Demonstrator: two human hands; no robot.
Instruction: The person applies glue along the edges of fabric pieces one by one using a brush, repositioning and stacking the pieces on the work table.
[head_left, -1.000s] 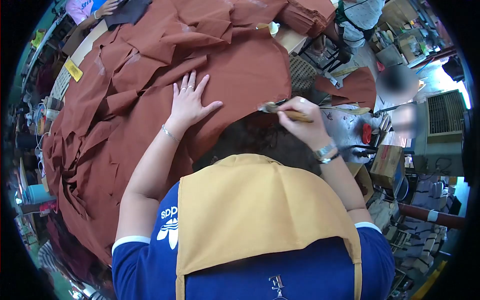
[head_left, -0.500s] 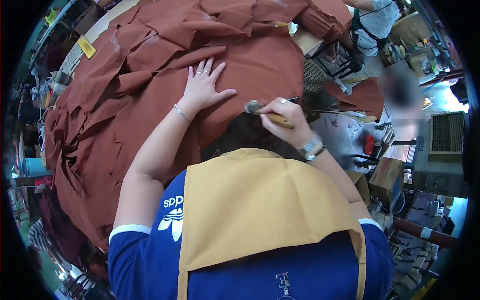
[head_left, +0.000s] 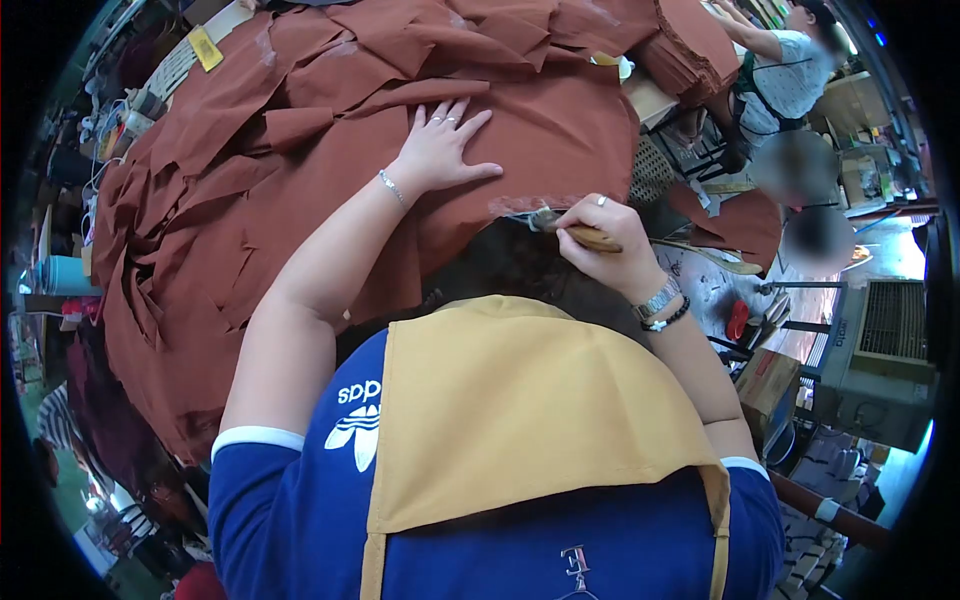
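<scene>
My left hand (head_left: 442,150) lies flat with fingers spread on a large reddish-brown sheet (head_left: 330,220), pressing near its front edge. In my right hand (head_left: 612,250) is a brush (head_left: 592,239), gripped by its short wooden handle. The brush's bristles point left and sit at the sheet's curved near edge. A pale, shiny smear (head_left: 520,204) runs along that edge, just beside the bristles. Below the edge is a dark gap between the sheet and my yellow apron (head_left: 530,410).
More reddish-brown pieces are heaped across the far side, with a folded stack (head_left: 697,50) at the back right. A yellow object (head_left: 205,48) lies at the far left. Another person (head_left: 785,75) works at the upper right. Cardboard boxes (head_left: 768,388) stand at the right.
The view has shifted, so the sheet and both hands appear farther right. The pale smear now reaches farther left along the edge, and the brush has turned slightly. My left hand stays flat.
</scene>
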